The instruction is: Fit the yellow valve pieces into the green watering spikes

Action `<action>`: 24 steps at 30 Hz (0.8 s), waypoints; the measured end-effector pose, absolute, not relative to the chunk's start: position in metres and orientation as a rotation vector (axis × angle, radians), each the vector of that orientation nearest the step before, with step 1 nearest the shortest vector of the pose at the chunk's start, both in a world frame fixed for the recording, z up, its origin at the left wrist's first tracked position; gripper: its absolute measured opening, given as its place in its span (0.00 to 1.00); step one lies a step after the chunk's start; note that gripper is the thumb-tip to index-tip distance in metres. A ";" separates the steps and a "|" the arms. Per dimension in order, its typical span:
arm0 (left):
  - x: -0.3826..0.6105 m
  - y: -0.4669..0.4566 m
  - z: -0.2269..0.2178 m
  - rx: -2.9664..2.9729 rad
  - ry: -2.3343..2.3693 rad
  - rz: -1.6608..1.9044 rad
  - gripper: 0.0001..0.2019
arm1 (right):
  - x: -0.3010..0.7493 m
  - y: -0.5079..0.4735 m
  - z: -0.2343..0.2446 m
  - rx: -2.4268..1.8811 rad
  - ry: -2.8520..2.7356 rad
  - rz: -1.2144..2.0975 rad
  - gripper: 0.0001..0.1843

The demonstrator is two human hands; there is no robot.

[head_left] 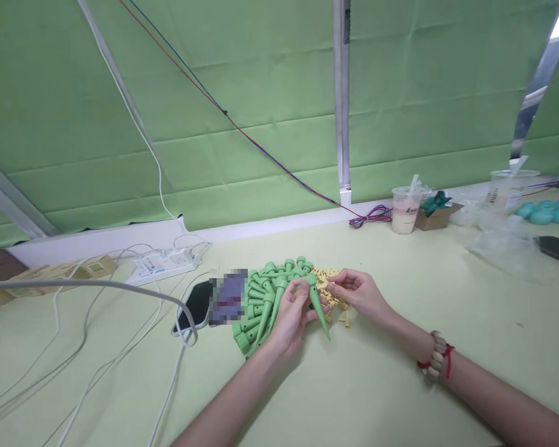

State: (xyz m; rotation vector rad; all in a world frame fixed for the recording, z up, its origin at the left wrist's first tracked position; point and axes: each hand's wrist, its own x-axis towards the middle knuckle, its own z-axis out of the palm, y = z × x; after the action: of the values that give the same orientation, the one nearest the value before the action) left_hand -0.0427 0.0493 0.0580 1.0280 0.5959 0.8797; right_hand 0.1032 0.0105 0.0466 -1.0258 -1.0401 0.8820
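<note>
My left hand (293, 313) is closed on a green plastic spike (318, 305), gripping it near its wide collar, with the tapered tip pointing down toward me. Close by on the right, my right hand (359, 290) pinches a small yellow plastic piece (325, 285) between thumb and fingertips, beside the spike's collar. Whether that piece touches the spike I cannot tell. Several more green spikes (265, 304) lie in a heap to the left of and behind my left hand. A pile of small yellow pieces (345, 320) is spread on the table behind and under my hands.
Left of the heap lie a phone (198, 304) and a blurred flat object (228, 298). White cables (168, 298) run from a power strip (163, 264) across the table (372, 397). At the back stand a drink cup (404, 214), a small cardboard box (435, 217) and plastic bags (498, 233).
</note>
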 end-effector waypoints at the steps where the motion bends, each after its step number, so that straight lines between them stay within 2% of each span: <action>1: -0.043 0.050 0.057 1.042 0.584 0.891 0.17 | 0.103 0.010 0.047 -1.021 -1.040 0.880 0.17; 5: -0.044 0.054 0.055 1.113 0.556 0.913 0.18 | 0.103 0.008 0.050 -1.008 -1.086 0.857 0.15; 14: -0.049 0.055 0.070 1.390 0.559 0.943 0.19 | 0.107 -0.001 0.059 -1.138 -1.323 0.524 0.11; 17: -0.048 0.052 0.073 1.412 0.559 0.985 0.22 | 0.105 -0.001 0.057 -1.095 -1.331 0.524 0.11; 24: -0.049 0.055 0.066 1.488 0.507 0.980 0.21 | 0.104 0.001 0.052 -1.070 -1.268 0.606 0.13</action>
State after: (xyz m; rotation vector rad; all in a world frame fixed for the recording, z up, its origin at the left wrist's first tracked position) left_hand -0.0488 0.0547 0.0661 1.4884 0.5069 0.9799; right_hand 0.1038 0.0007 0.0523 -1.0705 -1.2676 0.6059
